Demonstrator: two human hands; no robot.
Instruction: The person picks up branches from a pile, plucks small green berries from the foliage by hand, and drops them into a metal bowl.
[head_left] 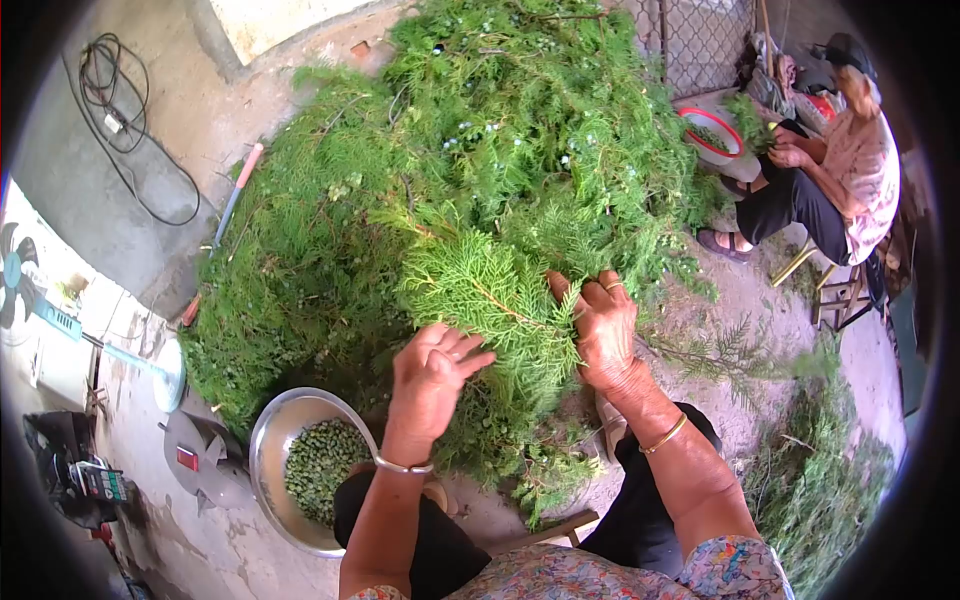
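My right hand (pixel 605 335) is closed around a leafy green conifer branch (pixel 490 290), which looks like arborvitae. Flat, feathery sprays fan out to the left of that grip. My left hand (pixel 432 385) is just below and left of the sprays, fingers loosely bent and apart, with nothing visible in them. Beneath and beyond both hands spreads a big heap of cut branches (pixel 330 220) dotted with pale berries. By my left knee stands a metal bowl (pixel 268 450) part-filled with small green cones or berries (pixel 322 465).
A seated co-worker (pixel 865 170) handles greenery at the right, near a red-rimmed basin (pixel 735 148). More branches (pixel 820 500) lie at lower right. On the left are a fan (pixel 18 275), a coiled cable (pixel 110 105), and a pink-handled tool (pixel 238 190) against the heap.
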